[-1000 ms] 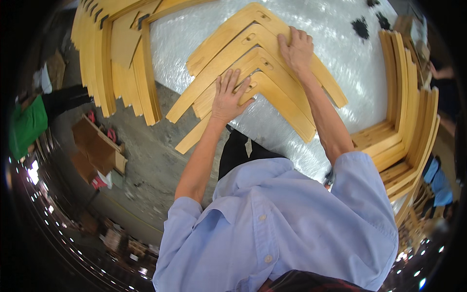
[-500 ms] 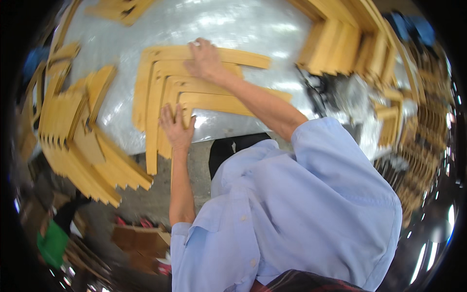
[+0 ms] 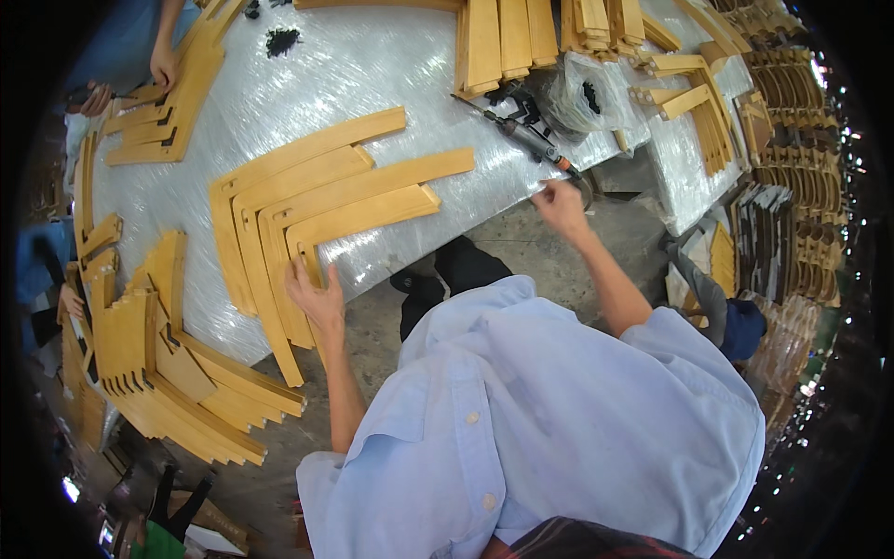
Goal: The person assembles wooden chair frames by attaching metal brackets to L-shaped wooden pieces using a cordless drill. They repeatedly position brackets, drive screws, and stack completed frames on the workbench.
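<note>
So there's this bunch of wooden L-pieces (image 3: 372, 191) nested one inside the next, sitting left of centre on a shiny table (image 3: 372, 56). The person's left hand (image 3: 318, 298) is loosely spread at the innermost one's corner, fingers touching it, not clenched round anything. Right hand (image 3: 562, 210) is at the table edge, fingers curled; honestly can't tell if anything's pinched in there. A drill (image 3: 531, 138) lies just beyond it, next to a plastic bag (image 3: 589, 98). Black bits (image 3: 281, 41) are heaped farther back, and a co-worker's hand (image 3: 164, 67) is over far left.
</note>
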`<state>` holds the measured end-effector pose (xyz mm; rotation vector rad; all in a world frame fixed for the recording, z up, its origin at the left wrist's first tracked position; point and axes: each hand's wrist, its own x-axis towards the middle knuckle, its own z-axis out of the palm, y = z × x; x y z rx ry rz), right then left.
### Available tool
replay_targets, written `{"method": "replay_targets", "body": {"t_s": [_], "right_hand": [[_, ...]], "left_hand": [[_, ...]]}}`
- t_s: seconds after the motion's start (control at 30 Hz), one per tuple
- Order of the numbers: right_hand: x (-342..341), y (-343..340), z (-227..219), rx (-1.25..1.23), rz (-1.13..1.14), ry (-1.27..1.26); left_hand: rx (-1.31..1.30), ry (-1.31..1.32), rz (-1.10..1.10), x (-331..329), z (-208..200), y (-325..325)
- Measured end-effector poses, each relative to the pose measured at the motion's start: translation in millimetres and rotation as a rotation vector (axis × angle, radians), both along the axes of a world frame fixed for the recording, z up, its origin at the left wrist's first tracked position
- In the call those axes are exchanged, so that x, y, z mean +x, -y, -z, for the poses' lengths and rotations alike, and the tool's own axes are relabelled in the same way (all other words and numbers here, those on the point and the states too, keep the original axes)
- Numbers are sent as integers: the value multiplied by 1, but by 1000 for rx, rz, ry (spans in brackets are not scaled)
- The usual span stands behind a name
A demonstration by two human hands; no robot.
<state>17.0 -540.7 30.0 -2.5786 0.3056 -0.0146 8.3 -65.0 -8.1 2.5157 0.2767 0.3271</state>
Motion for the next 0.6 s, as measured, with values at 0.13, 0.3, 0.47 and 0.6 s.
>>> {"method": "replay_targets", "body": {"t_s": [0.13, 0.3, 0.47, 0.6], "right_hand": [[88, 30, -8, 35, 10, 196], [181, 40, 11, -69, -120, 208], [172, 13, -1, -182, -366, -177], [153, 22, 39, -230, -514, -63]], "left_hand": [[-116, -81, -16, -14, -23, 35], [-205, -77, -10, -14, -30, 86], [-288, -211, 97, 11, -52, 150], [-388, -358, 126, 37, -69, 203]]}}
